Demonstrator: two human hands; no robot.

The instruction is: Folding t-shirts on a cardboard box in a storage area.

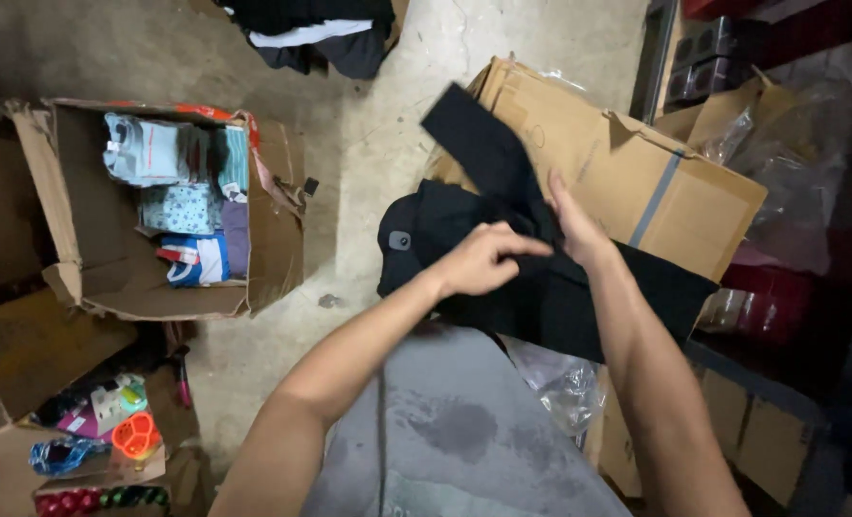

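A black garment (pixel 531 287) is spread over my lap and a flattened brown cardboard box (pixel 598 163), with one black sleeve or flap raised toward the upper left. My left hand (pixel 483 260) pinches a fold of the black fabric near its middle. Just to the right, my right hand (pixel 574 225) presses flat against the same fold, fingers pointing up. A small grey tag shows on the garment's left part.
An open cardboard box (pixel 273 239) at the left holds folded light-blue and patterned clothes (pixel 182 187). Another box (pixel 110 450) at the lower left holds colourful small items. Dark clothes (pixel 321 33) lie on the concrete floor at the top. Clear plastic bags (pixel 565 388) sit by my knee.
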